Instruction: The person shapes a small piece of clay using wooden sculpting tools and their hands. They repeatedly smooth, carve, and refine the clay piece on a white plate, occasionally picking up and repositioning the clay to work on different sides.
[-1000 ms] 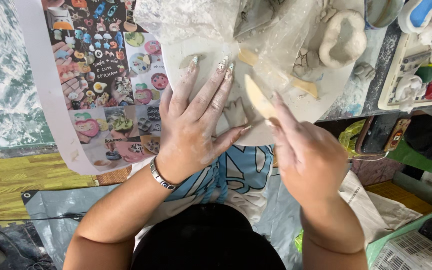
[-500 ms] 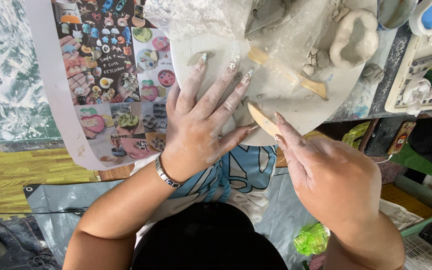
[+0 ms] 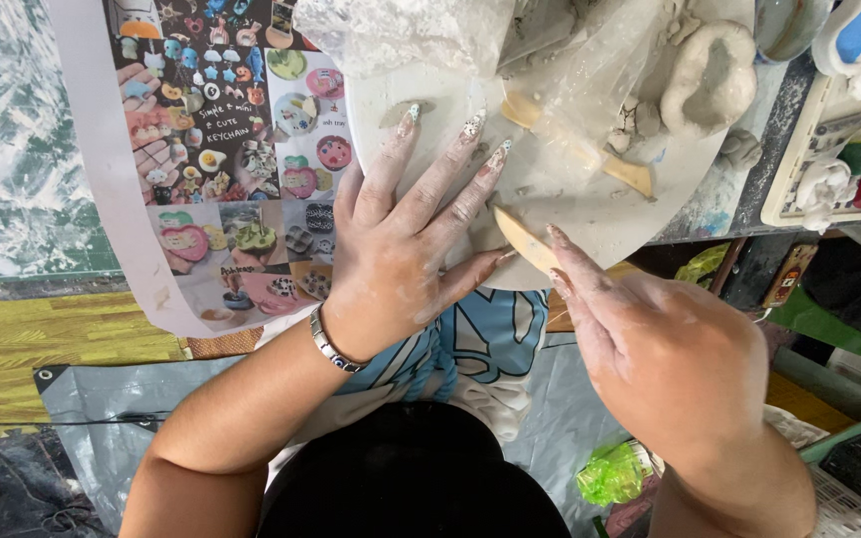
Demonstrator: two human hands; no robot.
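Your left hand [image 3: 391, 259] lies flat and open, pressing the soft clay slab [image 3: 540, 189] on the round board [image 3: 650, 224] near its front edge. Your right hand [image 3: 665, 349] pinches a stiff, light wooden tool [image 3: 522, 239] by its end. The clay looks easy to dent.

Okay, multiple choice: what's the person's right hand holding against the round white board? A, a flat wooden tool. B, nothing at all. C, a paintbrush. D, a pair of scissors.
A: the right hand pinches a flat wooden tool with its tip at the round white board, beside the left hand spread flat on it.
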